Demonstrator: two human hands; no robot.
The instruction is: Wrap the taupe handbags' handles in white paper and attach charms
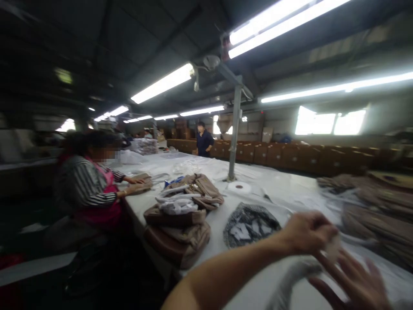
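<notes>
My left hand (308, 232) reaches over the white table (290, 189) with its fingers closed on a small white piece (332, 249). My right hand (355, 282) is below it at the lower right, blurred, fingers spread and touching the same white piece. A pale grey strip (290, 282) hangs below my hands. A dark round basket (250, 224) holding white scraps sits just left of my left hand.
A stack of brown bags (179, 228) lies at the table's near left edge. A seated person in a striped top (87, 189) works on the left. Another person (204, 140) stands far back. A metal post (235, 129) rises mid-table beside a white tape roll (239, 187). Brown bags (374, 215) pile at right.
</notes>
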